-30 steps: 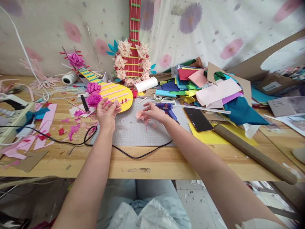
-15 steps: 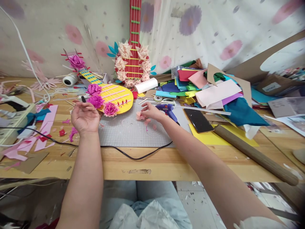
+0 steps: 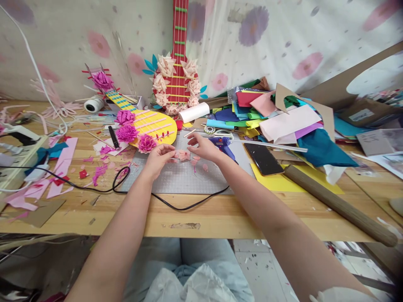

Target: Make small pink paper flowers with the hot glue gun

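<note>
My left hand [image 3: 159, 160] is over the grey cutting mat [image 3: 176, 180], thumb and fingers pressed together on a small pink paper piece [image 3: 172, 159]. Facing it from the right is my right hand [image 3: 203, 147], with fingers apart and curved and nothing visible in them. Between the hands lie pale pink paper petals [image 3: 183, 155]. Behind my left hand is a yellow paper guitar [image 3: 157, 126] decorated with magenta paper flowers [image 3: 147, 143]. A blue glue gun [image 3: 224, 147] rests just right of my right hand.
A black cable [image 3: 176, 207] crosses the mat's front. On the right are a phone [image 3: 264, 158], a wooden roller [image 3: 333, 201] and a heap of coloured paper [image 3: 286, 123]. A red paper guitar [image 3: 174, 84] stands behind. Pink scraps [image 3: 63, 167] and a power strip [image 3: 25, 155] are left.
My left hand has moved right and down from beside the yellow guitar to the petals, its fingers closing. The marker and scraps behind it now show. My right hand has barely moved.
</note>
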The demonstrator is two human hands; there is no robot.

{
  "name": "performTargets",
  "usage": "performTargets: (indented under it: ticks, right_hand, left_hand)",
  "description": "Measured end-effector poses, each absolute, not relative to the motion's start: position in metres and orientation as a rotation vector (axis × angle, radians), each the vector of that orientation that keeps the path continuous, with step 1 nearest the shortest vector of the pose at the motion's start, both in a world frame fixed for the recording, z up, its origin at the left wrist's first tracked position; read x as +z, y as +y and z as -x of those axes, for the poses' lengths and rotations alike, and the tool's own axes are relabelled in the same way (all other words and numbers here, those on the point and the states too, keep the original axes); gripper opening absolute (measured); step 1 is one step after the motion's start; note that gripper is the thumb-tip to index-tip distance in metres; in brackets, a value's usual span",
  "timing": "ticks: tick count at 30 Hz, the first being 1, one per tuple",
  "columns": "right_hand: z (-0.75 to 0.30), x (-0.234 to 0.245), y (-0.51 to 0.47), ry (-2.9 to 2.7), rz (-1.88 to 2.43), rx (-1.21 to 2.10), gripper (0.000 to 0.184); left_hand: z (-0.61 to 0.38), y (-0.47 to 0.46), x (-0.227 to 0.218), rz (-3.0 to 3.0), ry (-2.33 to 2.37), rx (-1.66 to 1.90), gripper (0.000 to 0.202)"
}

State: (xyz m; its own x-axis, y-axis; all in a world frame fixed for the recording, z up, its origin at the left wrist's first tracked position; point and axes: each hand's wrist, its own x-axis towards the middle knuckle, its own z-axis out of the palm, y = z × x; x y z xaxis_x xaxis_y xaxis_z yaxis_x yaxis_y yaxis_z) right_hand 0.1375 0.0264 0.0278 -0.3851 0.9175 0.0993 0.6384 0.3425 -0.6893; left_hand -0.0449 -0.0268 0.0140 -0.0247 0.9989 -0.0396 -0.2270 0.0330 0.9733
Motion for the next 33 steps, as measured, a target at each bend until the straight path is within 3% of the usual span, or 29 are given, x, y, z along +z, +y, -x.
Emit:
performTargets:
  ticks: [6, 9, 13, 16, 22, 26, 29, 33]
  right_hand:
    - [-0.209, 0.051, -0.006, -2.263, 1.296, 0.947, 0.02]
    - [-0.251, 0.057, -0.012, -2.329, 1.59, 1.188, 0.028]
    - [-0.271, 0.039, 0.0, -2.168, 1.862, 0.507, 0.038]
    - [-0.257, 0.016, 0.012, -2.06, 1.764, 0.394, 0.04]
    - [-0.228, -0.005, 0.017, -1.737, 1.794, 0.551, 0.034]
    - [-0.223, 0.005, 0.005, -1.536, 1.549, 0.873, 0.04]
    - [-0.214, 0.013, -0.009, -1.543, 1.364, 1.102, 0.039]
    - [-0.201, 0.013, -0.02, -1.672, 1.346, 1.141, 0.037]
  left_hand:
    - [0.043, -0.027, 0.014, -0.98, 1.117, 1.313, 0.029]
    - [0.04, -0.027, 0.013, -0.99, 1.124, 1.315, 0.031]
    - [0.038, -0.027, 0.01, -1.019, 1.144, 1.314, 0.032]
    - [0.038, -0.026, 0.007, -1.056, 1.16, 1.32, 0.033]
    - [0.042, -0.021, -0.001, -1.184, 1.215, 1.369, 0.042]
    - [0.041, -0.02, -0.003, -1.263, 1.258, 1.416, 0.04]
    - [0.038, -0.021, -0.004, -1.286, 1.287, 1.43, 0.036]
    - [0.034, -0.023, -0.006, -1.282, 1.321, 1.414, 0.039]
